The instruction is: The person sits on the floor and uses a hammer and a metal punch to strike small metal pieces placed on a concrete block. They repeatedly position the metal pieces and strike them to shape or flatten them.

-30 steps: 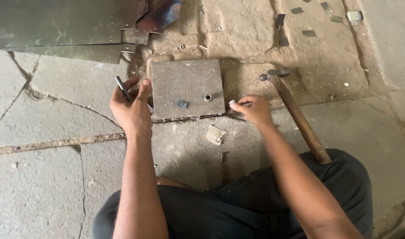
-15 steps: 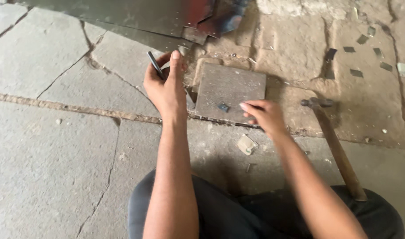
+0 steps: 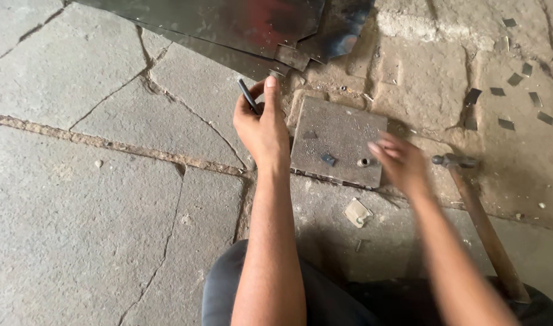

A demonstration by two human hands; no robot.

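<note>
While the person sits low on the cracked grey stone floor (image 3: 107, 229), dark-trousered knees at the bottom of the view, a small pale scrap of bent sheet (image 3: 357, 212) lies nearest, just in front of the knees. To the right of it a wooden-handled hammer (image 3: 485, 229) lies on the floor, its long axis running away from the body, its metal head (image 3: 454, 160) at the far end, just beside the right hand (image 3: 400, 164). That hand is blurred; its fingers look loosely spread over the right edge of the flat square grey metal plate (image 3: 340, 142), and whether its grip holds anything I cannot tell. On the plate sit a small dark blue-grey chip (image 3: 328, 159) and a short metal ring (image 3: 363, 162), the ring just left of the right fingertips, so the right hand is much the nearer to it. The left hand (image 3: 264, 127) rests at the plate's left edge, its grip closed on a thin dark metal rod (image 3: 248, 96) that slants up and to the left. Beyond lie dark overlapping metal sheets (image 3: 240, 24), and to the far right small cut metal pieces (image 3: 515, 78) are scattered.
</note>
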